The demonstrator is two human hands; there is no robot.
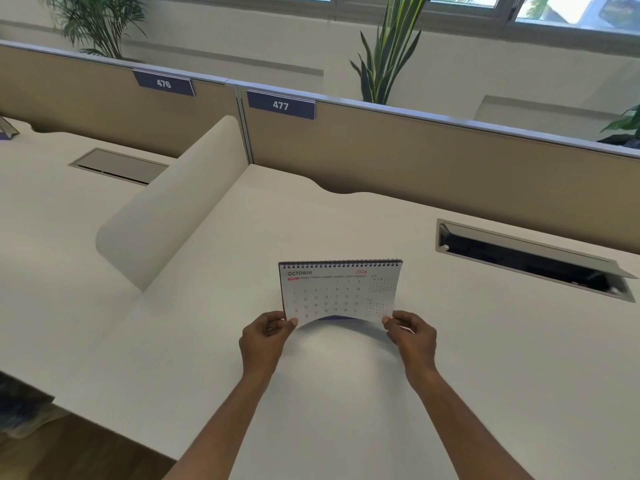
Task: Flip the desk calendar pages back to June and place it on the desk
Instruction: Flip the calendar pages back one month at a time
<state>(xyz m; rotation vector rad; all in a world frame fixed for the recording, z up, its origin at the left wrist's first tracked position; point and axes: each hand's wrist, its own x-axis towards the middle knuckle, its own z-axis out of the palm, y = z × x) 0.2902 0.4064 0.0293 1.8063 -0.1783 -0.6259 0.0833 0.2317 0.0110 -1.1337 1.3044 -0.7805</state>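
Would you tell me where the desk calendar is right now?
Centre of the head view: the desk calendar is pinched at its lower corners by the left hand and right hand.

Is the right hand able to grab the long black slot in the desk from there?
Probably yes, but not right now. The right hand is busy pinching a corner of the white spiral-bound October desk calendar. Nothing lies on the white desk between it and the long black cable slot.

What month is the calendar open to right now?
October. The desk calendar has OCTOBER printed at the top of its front page. The left hand and right hand pinch that page's bottom corners, which bow upward.
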